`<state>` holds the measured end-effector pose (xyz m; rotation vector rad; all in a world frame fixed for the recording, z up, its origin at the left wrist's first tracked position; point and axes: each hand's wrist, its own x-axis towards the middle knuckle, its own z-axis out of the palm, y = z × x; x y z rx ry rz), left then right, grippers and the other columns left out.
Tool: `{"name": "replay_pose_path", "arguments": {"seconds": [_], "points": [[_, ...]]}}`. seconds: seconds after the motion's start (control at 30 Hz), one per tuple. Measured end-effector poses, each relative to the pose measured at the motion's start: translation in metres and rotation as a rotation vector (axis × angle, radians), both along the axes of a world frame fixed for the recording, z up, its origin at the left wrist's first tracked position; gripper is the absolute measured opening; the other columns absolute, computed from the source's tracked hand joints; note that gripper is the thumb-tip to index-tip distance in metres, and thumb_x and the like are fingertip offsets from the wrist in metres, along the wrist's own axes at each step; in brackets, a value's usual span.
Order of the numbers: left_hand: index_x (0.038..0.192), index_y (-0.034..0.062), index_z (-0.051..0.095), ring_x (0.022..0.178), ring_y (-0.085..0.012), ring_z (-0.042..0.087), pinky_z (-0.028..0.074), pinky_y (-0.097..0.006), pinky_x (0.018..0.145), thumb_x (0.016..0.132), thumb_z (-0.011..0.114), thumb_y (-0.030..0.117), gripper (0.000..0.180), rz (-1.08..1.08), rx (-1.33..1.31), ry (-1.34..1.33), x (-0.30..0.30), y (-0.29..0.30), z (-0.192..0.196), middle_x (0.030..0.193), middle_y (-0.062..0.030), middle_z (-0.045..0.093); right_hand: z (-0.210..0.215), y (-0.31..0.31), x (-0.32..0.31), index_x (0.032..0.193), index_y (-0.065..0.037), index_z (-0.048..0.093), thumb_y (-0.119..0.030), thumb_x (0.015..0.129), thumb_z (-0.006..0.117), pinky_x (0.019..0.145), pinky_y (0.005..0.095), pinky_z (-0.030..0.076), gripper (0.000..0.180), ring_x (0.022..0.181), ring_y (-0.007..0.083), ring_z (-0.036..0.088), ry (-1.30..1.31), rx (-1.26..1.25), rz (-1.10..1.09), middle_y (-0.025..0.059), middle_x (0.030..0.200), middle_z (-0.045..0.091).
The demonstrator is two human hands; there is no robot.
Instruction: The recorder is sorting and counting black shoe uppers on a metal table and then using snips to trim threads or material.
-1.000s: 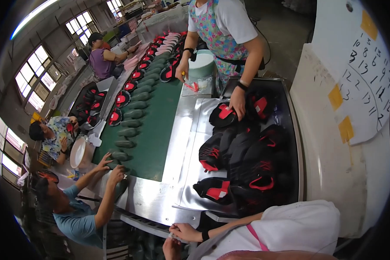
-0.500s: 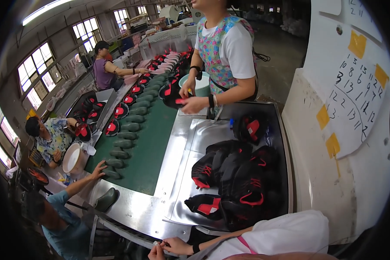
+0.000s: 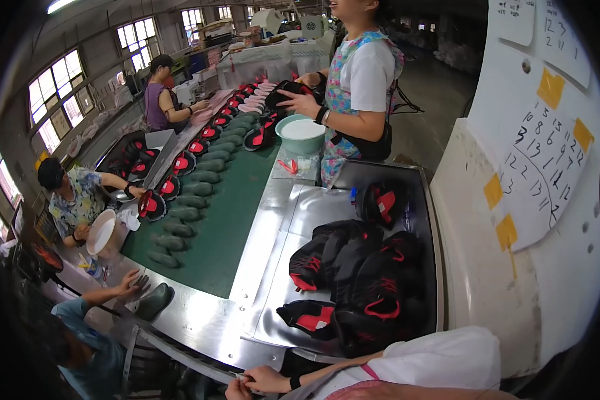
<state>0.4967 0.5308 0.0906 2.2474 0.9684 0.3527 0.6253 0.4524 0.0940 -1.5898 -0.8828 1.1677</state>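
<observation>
At the bottom edge, my right hand [image 3: 267,379], with a black band at its wrist, is closed in a pinch. My left hand [image 3: 237,391] is closed right beside it, their fingertips meeting. A tiny pale thing shows between the fingers, too small to name. Nearest to my hands is the metal edge of the work table [image 3: 213,337]. Beyond my right forearm, a pile of black and red shoe uppers [image 3: 353,267] lies on a shiny metal tray [image 3: 273,313]. One more upper [image 3: 382,202] lies at the tray's far end.
A green conveyor belt [image 3: 220,233] carries rows of dark green shoe lasts [image 3: 195,201] and black-red uppers [image 3: 183,163]. A green last [image 3: 155,301] stands on its near metal end. A co-worker in a floral apron [image 3: 343,87] stands by a white-filled basin [image 3: 301,130]; others sit left.
My hands stay pinched together. The lasts have moved nearer along the belt. A teal-shirted co-worker's hand has left them. The aproned co-worker has moved a black upper farther back, exposing the basin.
</observation>
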Motion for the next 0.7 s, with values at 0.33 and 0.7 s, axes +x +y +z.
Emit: {"name": "replay_pose_path", "arguments": {"seconds": [0.33, 0.7], "points": [[0.095, 0.0037, 0.057, 0.06, -0.0248, 0.059, 0.043, -0.036, 0.051, 0.086, 0.049, 0.035, 0.033, -0.26, -0.425, 0.168, -0.027, 0.012, -0.011, 0.066, -0.0137, 0.059, -0.019, 0.009, -0.014, 0.078, -0.009, 0.059, -0.026, 0.073, 0.056, 0.063, 0.0438, 0.042, 0.018, 0.071, 0.0343, 0.056, -0.376, 0.231, 0.067, 0.0151, 0.075, 0.06], [0.077, 0.0022, 0.057, 0.061, -0.0083, 0.046, 0.037, -0.023, 0.053, 0.088, 0.052, 0.025, 0.026, -0.009, -0.854, -0.168, -0.008, -0.015, 0.041, 0.063, 0.0004, 0.053, -0.02, 0.007, -0.006, 0.086, -0.005, 0.055, -0.018, 0.08, 0.054, 0.061, 0.0326, 0.044, 0.015, 0.073, 0.0233, 0.06, -0.226, 0.325, -0.031, 0.0101, 0.078, 0.06]]}}
